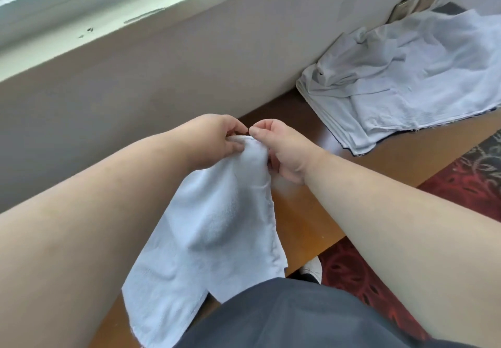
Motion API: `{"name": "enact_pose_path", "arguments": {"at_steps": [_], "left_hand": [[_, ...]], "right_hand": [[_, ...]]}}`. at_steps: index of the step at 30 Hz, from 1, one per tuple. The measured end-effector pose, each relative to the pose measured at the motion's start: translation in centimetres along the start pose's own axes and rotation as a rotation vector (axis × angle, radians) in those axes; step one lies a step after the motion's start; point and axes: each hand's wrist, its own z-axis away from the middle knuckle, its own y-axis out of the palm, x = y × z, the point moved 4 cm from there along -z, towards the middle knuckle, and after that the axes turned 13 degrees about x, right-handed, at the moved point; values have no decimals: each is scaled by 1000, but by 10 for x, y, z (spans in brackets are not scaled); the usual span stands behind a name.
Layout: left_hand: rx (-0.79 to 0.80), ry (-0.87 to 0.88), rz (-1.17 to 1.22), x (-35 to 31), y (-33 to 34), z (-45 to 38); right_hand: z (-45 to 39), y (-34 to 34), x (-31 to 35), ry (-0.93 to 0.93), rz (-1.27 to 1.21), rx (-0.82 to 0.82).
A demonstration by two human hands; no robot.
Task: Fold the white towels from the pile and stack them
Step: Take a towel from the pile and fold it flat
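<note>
We note a long beige wall running along the far edge of the wooden worktop, with a pale window ledge above it. The worktop surface is glossy brown; its near edge borders a red patterned carpet at the right. At the far right corner of the worktop, against the wall, lies the pile of white towels: several flat layers at the bottom with edges roughly aligned, looser crumpled cloth on top. Our dark grey garment fills the lower centre of the view, and a white shoe shows just beyond the worktop's near edge, on the carpet. Both bare forearms reach forward over the worktop. Between them hangs one white towel, held up by its top edge above the worktop's middle, well apart from the pile; its lower part drapes down towards the garment, one bottom corner lying near the left forearm. The left hand pinches the towel's top edge with thumb and fingers curled over the cloth. The right hand pinches the same top edge right beside it, thumb on top, the other fingers curled behind the fabric. The two hands are together, thumbs almost touching, both clamped on the bunched upper edge.
</note>
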Motion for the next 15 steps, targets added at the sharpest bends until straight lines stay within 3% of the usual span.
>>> {"name": "enact_pose_path", "arguments": {"at_steps": [3,8,11,15], "left_hand": [[-13,-77,-1,1,-7,-23],[-106,-173,147,3,-13,-55],[-148,-247,264,6,-15,-72],[-176,-336,353,12,-12,-101]], "right_hand": [[0,-23,-15,113,-68,49],[30,-57,-79,535,563,264],[43,-77,-102,669,783,194],[49,-102,-110,689,802,139]]}}
